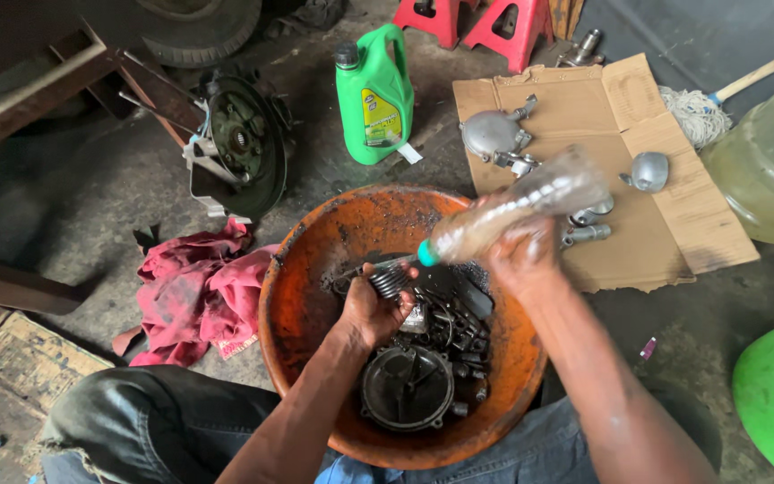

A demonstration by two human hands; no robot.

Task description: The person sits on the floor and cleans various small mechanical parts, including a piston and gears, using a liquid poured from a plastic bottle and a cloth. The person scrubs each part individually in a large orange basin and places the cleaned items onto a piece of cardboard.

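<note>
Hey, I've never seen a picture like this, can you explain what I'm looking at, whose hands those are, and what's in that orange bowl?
There is no machine here. The one picture comes from a camera worn on a person's head, looking down at their own two bare hands and knees.

The left hand grips a coiled metal spring over an orange basin of dark, greasy engine parts. The right hand holds a clear plastic bottle, tilted so its teal cap points down at the spring.

Around them on the concrete floor lie a red rag, a green oil jug, a wheel hub assembly and a flattened cardboard sheet carrying cleaner silver metal parts.
</note>
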